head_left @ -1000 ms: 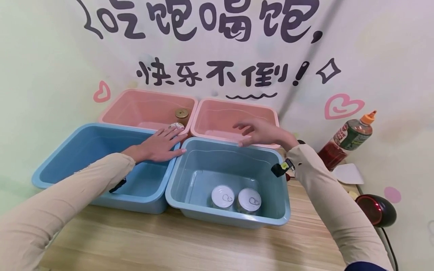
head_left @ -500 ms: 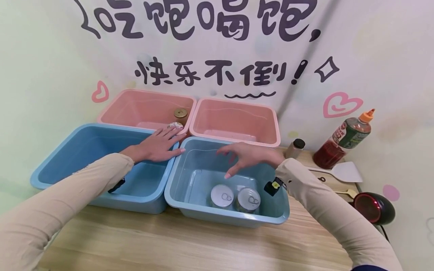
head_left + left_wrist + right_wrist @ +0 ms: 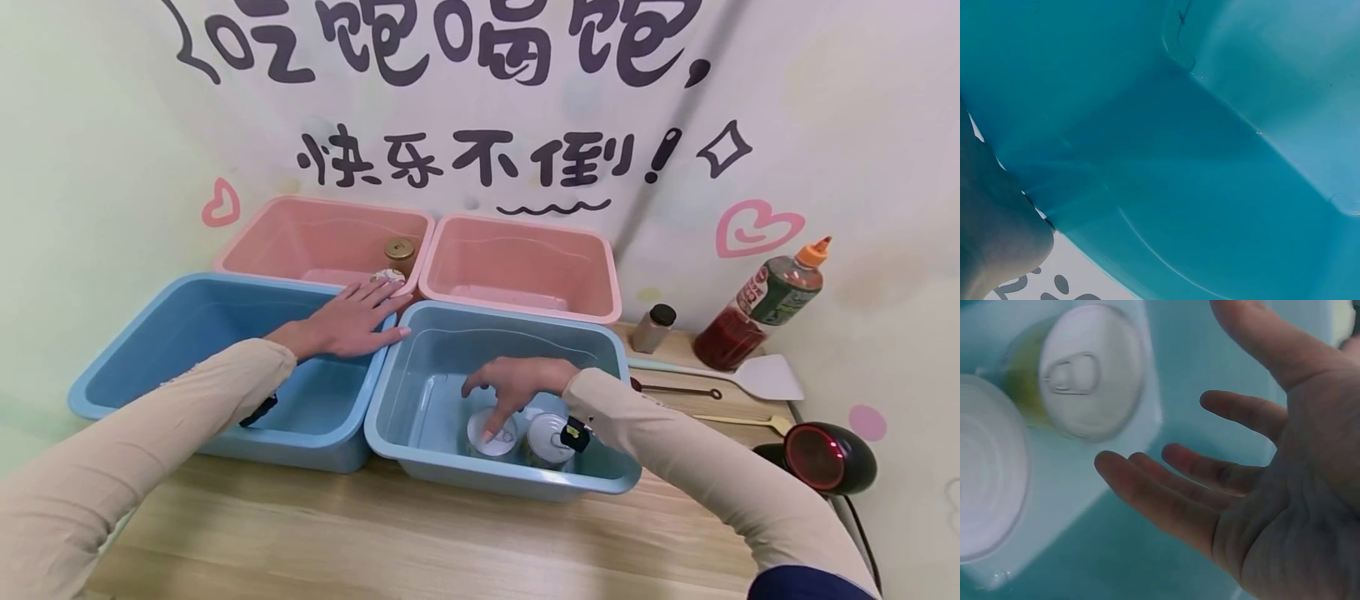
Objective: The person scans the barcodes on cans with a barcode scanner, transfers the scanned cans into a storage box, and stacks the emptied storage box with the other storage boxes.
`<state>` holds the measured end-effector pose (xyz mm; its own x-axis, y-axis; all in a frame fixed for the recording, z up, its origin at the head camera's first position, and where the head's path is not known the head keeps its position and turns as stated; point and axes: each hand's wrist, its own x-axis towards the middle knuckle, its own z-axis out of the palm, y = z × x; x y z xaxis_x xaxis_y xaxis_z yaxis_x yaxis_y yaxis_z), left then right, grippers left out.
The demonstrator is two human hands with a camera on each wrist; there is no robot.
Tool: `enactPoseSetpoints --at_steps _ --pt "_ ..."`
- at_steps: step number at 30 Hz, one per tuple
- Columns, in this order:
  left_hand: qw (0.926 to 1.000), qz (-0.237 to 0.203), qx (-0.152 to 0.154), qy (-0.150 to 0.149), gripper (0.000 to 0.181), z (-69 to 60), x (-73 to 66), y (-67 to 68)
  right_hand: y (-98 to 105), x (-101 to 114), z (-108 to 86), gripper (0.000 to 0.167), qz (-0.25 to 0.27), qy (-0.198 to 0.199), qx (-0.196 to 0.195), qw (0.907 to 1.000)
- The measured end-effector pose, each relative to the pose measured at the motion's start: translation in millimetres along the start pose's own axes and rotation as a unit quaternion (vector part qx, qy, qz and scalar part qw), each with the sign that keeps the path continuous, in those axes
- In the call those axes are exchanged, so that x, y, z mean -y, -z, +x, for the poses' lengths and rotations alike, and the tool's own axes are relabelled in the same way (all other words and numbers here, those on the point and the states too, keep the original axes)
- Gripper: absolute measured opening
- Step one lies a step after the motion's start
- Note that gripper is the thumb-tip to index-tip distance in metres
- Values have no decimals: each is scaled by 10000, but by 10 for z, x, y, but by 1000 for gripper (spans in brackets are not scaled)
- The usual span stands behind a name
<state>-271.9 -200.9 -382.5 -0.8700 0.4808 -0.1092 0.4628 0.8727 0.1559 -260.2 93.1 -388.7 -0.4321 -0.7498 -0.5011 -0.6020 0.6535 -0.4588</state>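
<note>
- Here, holding the right hand (image 3: pixel 513 383) inside the front right blue bin (image 3: pixel 487 482), above the left can (image 3: pixel 500 448), with fingers spread wide and gripping nothing.
- Covering part of that lid with the thumb in the head view; hard to tell whether touching.
- In the right wrist view, showing fingers loosely bent and parted, near both cans.
- Standing upright just beside the left can, near the bin's front wall: the right can (image 3: pixel 546 442), also with a pale pull-tab lid and partly hidden by the wrist strap (image 3: pixel 575 435).
- Resting the left hand (image 3: pixel 348 321) on the rim of the front left blue bin (image 3: pixel 300 450), fingers straight and slightly apart, holding nothing, pointing toward the back left pink bin (image 3: pixel 318 237).
- Inside that pink bin, in the near right corner: a gold-topped can (image 3: pixel 400 252) and a patterned lid (image 3: pixel 388 275), partly covered by the left fingertips.
- Beside it, at the back right, another pink bin (image 3: pixel 517 258).
- To the right on the table (image 3: pixel 360 533): a black-capped jar (image 3: pixel 652 329), a red sauce bottle (image 3: pixel 761 308) with an orange cap, a white spatula (image 3: pixel 768 377) and a black rounded object (image 3: pixel 836 458).
- Behind everything, black writing (image 3: pixel 487 158) on a pale wall (image 3: pixel 847 150).
</note>
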Motion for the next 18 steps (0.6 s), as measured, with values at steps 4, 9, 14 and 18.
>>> enactPoseSetpoints --at_steps 4,9,14,18 --pt "10000 25 22 19 74 4 -6 16 -102 11 54 81 -243 -303 71 9992" --pt "10000 15 30 27 74 -1 -9 26 -200 5 116 82 -427 -452 87 9980" --pt "10000 30 4 21 74 -9 -3 11 -282 -8 176 79 -506 -404 44 9979" --pt "10000 0 -5 17 74 -12 -3 5 -342 -19 203 75 -583 -408 2 9975"
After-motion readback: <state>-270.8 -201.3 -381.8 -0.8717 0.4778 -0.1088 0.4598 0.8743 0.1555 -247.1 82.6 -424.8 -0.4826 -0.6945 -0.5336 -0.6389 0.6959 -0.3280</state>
